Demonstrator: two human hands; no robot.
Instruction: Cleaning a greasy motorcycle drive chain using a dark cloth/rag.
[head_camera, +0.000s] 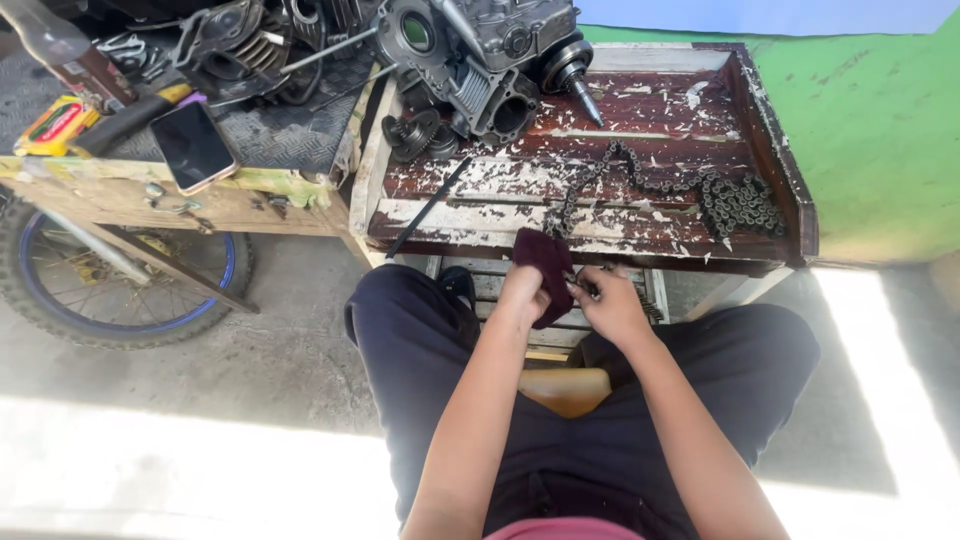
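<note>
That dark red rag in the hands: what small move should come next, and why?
Probably draw the dark red rag, held in the left hand, further along the grimy metal chain, since the right hand pinches its near end and most lies on the worn wooden tray.

Both bare forearms reach forward from the bottom of the view and converge over the lap, just short of the near edge of the table. The left forearm runs up and slightly right; its wrist is straight, and the left hand is curled, knuckles up, its fingers closed around a dark maroon cloth. The right forearm angles up and to the left, the wrist bent a little inward. The right hand lies palm down with its back to the camera, fingertips pinched together at a small dark metal part. The two hands nearly touch, fingertips facing each other.
</note>
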